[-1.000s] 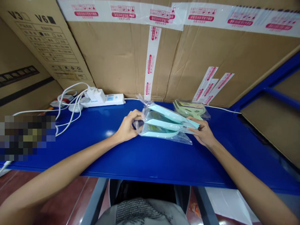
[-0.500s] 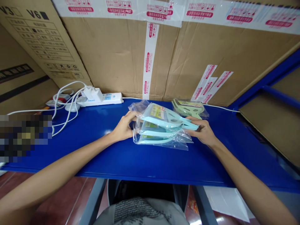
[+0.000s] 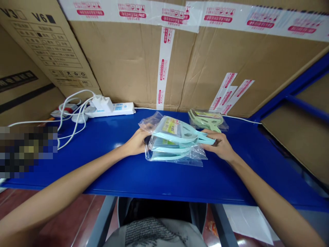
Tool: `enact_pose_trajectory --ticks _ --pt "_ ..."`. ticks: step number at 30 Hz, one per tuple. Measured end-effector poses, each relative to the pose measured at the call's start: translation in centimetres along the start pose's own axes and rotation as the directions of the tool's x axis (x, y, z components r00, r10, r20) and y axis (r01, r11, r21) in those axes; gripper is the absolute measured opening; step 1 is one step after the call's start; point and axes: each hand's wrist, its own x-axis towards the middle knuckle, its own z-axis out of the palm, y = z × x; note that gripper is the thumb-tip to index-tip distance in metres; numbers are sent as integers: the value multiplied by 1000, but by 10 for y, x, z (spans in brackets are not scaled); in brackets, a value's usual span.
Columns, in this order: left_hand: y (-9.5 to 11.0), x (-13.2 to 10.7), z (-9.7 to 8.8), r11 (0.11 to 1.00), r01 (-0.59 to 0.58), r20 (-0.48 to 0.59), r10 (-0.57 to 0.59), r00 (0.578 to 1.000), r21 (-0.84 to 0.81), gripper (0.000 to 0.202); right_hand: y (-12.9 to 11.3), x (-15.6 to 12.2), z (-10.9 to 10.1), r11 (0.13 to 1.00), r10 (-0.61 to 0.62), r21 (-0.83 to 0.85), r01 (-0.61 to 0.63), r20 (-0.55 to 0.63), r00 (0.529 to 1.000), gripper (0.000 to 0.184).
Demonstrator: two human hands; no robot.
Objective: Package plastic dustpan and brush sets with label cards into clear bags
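A stack of bagged mint-green items (image 3: 177,145) is held flat on the blue counter (image 3: 154,181), near its middle. The stack's 9 o'clock end is clasped by the left hand (image 3: 136,143), its grip closed on the plastic. The 3 o'clock end is pinched by the right hand (image 3: 218,146), its grip pressed together on the narrow ends. A bagged pale-green pack (image 3: 207,119) is seen just beside the stack at 1 o'clock. A white power strip (image 3: 113,108) lies at 10 o'clock, well apart.

the bagged packs (image 3: 177,144) hide fingertips of the left hand (image 3: 136,142) (labels (image 3: 169,126) unreadable)
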Motion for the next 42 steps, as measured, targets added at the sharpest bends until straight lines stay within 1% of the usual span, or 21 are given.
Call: enact_pose_trajectory --ticks 6,9,13,15,17,20,22,27,29,31,34,39,42 --pt "2 2 -3 996 -81 6 81 997 21 25 4 0 0 999 -23 26 23 5 1000 39" --pt "2 2 -3 994 -97 -1 97 995 56 29 4 0 0 1000 -10 27 10 9 1000 39" --pt "0 1 0 991 -102 17 101 995 89 36 2 1 2 1000 -3 23 2 22 1000 40" --pt "0 -1 1 985 -99 -11 101 995 141 37 3 1 1 1000 10 22 -11 25 1000 43" --pt "2 -2 1 972 -95 -34 105 994 215 33 5 1 0 999 24 29 -24 21 999 44" --pt "7 -2 -1 945 -116 -17 128 992 305 24 8 1 -3 999 26 46 -28 41 999 43" --pt "9 -2 -1 929 -157 -3 168 986 334 26 9 1 -5 998 14 52 -18 77 997 43" --pt "6 -5 3 900 -280 -10 300 954 335 30 9 0 -9 999 9 37 -15 160 987 43" --pt "4 -5 4 889 -309 -1 329 944 338 31 9 -1 -10 999 0 35 -6 184 983 44" --pt "5 -5 5 875 -341 30 353 935 344 30 9 -1 -9 1000 -23 25 18 205 978 45" --pt "6 -6 5 858 -368 76 366 927 358 23 9 -2 -9 999 -41 2 42 225 973 46" --pt "5 -6 5 858 -347 71 347 935 380 12 7 -2 -8 999 -40 -16 45 236 971 47" --pt "5 -5 5 844 -377 86 374 923 382 10 7 -2 -8 999 -35 -18 41 235 971 46"
